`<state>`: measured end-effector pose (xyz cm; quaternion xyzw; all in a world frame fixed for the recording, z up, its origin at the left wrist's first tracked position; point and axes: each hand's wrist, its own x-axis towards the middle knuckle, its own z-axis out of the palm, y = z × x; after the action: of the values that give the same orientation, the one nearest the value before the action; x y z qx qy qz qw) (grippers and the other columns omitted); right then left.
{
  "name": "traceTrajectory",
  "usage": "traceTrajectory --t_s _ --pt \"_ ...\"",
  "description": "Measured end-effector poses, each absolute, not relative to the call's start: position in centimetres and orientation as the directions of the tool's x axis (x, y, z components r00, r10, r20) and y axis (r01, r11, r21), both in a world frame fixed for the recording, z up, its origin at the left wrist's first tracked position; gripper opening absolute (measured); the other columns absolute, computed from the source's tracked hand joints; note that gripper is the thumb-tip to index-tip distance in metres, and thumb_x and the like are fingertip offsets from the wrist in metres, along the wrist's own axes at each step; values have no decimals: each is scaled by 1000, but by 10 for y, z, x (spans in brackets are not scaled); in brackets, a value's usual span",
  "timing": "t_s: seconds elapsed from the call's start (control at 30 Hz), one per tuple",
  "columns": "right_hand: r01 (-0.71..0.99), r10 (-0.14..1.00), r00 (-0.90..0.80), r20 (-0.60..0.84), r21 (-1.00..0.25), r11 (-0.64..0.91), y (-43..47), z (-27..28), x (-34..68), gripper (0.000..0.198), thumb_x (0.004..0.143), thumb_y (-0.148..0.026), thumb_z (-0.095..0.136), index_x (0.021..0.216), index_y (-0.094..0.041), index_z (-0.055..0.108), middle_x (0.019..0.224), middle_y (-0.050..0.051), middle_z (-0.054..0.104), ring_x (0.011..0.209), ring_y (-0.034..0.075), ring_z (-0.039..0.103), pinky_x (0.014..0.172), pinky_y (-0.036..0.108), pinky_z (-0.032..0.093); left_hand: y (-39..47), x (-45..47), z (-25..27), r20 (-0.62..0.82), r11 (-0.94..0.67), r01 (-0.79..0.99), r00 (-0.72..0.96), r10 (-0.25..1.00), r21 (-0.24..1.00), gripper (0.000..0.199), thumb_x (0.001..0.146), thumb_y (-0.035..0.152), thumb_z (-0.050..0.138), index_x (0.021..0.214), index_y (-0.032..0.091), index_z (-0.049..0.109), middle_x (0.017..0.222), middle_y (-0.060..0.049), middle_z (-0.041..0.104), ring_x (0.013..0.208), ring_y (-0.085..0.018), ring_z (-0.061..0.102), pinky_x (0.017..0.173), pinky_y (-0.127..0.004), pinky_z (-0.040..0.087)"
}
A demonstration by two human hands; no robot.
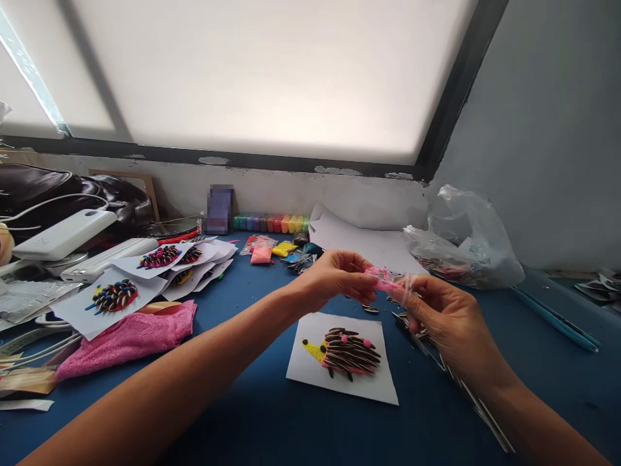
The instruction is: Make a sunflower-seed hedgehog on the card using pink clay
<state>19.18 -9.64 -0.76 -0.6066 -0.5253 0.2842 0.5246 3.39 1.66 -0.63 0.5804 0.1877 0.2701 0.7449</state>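
**Hands pinching a small packet of pink clay above a seed hedgehog**

Card of white paper nearest, at six o'clock on the blue table, bearing a hedgehog: yellow snout aimed toward nine o'clock, striped seed spines swept back toward three o'clock, pink dots on top. Loose seeds scattered just beyond the card.

Above the card, near the centre, a clear packet of pink clay, gripped from both ends. Left hand closed narrowly on the end at nine o'clock, thumb and forefinger pinched. Right hand closed on the crinkled plastic at three o'clock, fingers curled in. Long axis of the packet roughly level, running nine to three, dipping slightly toward the right hand.

Likely handling: very light, soft and easily squashed inside, with a thin, slick film outside. Best held by the film at the ends, not by the soft middle, to avoid denting the clay.

Toward nine o'clock, a pink cloth, then a fan of cards with finished hedgehogs. Farther still, toward twelve o'clock, a row of coloured clay pots against the wall. At two o'clock, a crumpled plastic bag. At three o'clock, a blue pen on the table.
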Motion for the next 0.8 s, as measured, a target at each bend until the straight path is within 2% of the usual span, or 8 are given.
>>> traceTrajectory --t_s 0.17,0.3,0.4,0.47,0.57,0.67,0.73,0.8 --pt "138 925 332 186 -979 147 -94 -2 196 32 65 -51 81 77 -25 68 62 -3 61 56 10 52 53 21 46 24 32 -7 64 191 -225 789 611 955 15 78 19 73 83 9 64 69 -4 66 60 -12 65 68 -29 54" --pt "5 895 419 151 -986 164 -93 7 205 34 59 -51 85 78 -27 69 71 -3 62 64 9 54 49 17 46 36 25 -3 81 216 -286 756 649 934 16 82 23 69 82 10 61 70 -4 64 63 -12 66 70 -30 54" --pt "-43 886 449 114 -988 149 -92 10 208 37 56 -52 86 78 -26 70 72 -3 61 67 10 55 49 15 46 40 22 2 88 275 -366 727 681 889 11 77 17 65 74 10 57 72 -4 64 72 -16 69 79 -36 55" --pt "-62 897 433 85 -990 124 -93 9 207 39 56 -55 85 78 -25 70 70 -2 61 65 10 54 47 16 45 39 22 4 80 304 -387 722 688 871 9 74 17 63 73 10 57 79 -7 66 75 -18 68 79 -39 55" --pt "-66 916 396 61 -993 95 -94 7 204 39 58 -56 84 76 -25 69 67 -2 61 60 10 52 46 18 45 35 24 1 52 314 -340 748 662 886 13 67 16 63 67 12 50 86 -9 68 73 -19 69 70 -36 55" --pt "-42 925 373 70 -995 93 -95 6 201 37 60 -55 83 73 -25 68 64 -3 60 57 9 50 46 18 43 32 24 -2 45 291 -289 777 628 912 21 59 8 59 66 16 42 81 -3 68 49 -9 59 46 -23 43" --pt "-8 932 352 88 -995 97 -95 5 200 36 62 -55 82 74 -25 67 62 -3 58 56 9 49 46 18 43 30 24 -1 15 271 -212 812 584 939 20 62 9 60 79 16 51 82 -1 68 38 -4 47 38 -19 30" --pt "44 941 322 107 -994 98 -96 5 198 35 66 -56 79 76 -24 68 59 -3 57 54 9 48 47 20 43 24 23 0 -7 221 -123 861 508 968 22 74 21 64 94 16 59 82 -1 68 38 -4 45 36 -19 26"
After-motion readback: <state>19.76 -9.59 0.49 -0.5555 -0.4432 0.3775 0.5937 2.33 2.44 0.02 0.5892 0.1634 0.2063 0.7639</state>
